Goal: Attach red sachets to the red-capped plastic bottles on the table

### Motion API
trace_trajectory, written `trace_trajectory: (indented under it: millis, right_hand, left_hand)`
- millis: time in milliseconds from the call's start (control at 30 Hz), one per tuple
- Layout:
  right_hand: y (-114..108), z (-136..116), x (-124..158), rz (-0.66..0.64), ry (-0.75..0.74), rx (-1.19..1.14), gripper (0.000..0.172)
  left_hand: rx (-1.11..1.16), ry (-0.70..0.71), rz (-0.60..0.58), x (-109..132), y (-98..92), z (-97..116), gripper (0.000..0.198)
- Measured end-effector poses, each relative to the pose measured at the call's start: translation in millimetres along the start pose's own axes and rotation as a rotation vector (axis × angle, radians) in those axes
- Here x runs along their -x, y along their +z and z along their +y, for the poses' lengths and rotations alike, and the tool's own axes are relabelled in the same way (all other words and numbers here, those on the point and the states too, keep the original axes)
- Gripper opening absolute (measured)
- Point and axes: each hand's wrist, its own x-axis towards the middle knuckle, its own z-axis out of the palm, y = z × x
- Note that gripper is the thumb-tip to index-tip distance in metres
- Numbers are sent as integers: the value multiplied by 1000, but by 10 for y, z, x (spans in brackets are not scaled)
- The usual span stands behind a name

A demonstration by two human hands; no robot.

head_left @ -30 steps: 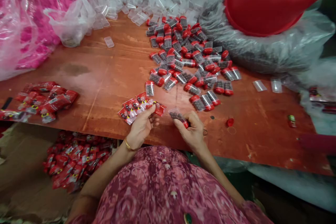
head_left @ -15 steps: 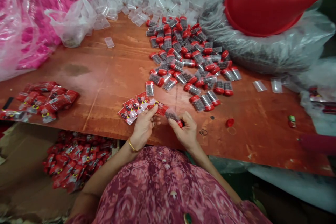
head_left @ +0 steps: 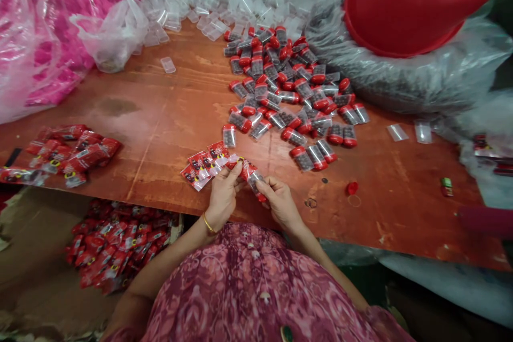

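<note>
My left hand [head_left: 224,192] is closed on a small red printed plastic packet [head_left: 247,168] near the table's front edge. My right hand [head_left: 278,200] grips a clear container with a red cap and dark pellets [head_left: 255,180], tilted, its clear end at the packet's end. Whether it sits inside the packet's mouth I cannot tell. Just left of my left hand lies a fanned row of flat red printed packets [head_left: 196,168]. Beyond my hands spreads a heap of similar red-capped containers [head_left: 280,85], with several lying closer to my right hand.
Filled red packets [head_left: 76,152] lie at the table's left, and more fill a box [head_left: 116,240] below the edge. Clear empty cases [head_left: 212,26] are piled at the back. A red bucket [head_left: 404,5] rests on a plastic sack [head_left: 385,75]. Pink bagged material [head_left: 68,26] stands at left.
The container in my right hand has moved left against the packet and tilted more steeply. My left hand has shifted slightly right.
</note>
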Motion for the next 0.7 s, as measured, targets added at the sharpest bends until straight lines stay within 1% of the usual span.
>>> trace_trajectory:
  millis: [67,200,267,333,367,433,500,533,600,700]
  right_hand:
    - [-21,-25,-16,3,-21,53,35]
    - [-55,-78,-90,9,-109,214,33]
    - [-44,-90,-135,32,-165,270,34]
    - [-27,-96,-167,49,-220,289,33]
    - [-23,-96,-173,35,-241,280,30]
    - [-34,-93,-167,-39,-270,254,24]
    - [-66,-80,-146,-88,-299,259,24]
    - [-83,-70,-137,-78,-317,275,22]
    - [-110,-48,-132,-11,-349,302,17]
    - [-109,-38,-155,77,-343,265,23]
  left_hand:
    - [-28,-7,-15,27,14,13,41]
    - [-85,-25,-102,67,53,27,44]
    - [-87,-57,-134,53,69,27,44]
    - [-70,-87,-142,15,73,37,43]
    - [-56,-90,-138,-9,71,50,42]
    - [-24,-68,-122,-49,63,86,40]
    - [-15,-53,-122,-64,54,120,37]
    - [-28,-63,-137,-60,50,130,36]
    - [-77,-107,-193,-35,46,132,32]
    - [-154,-175,-243,10,39,109,30]
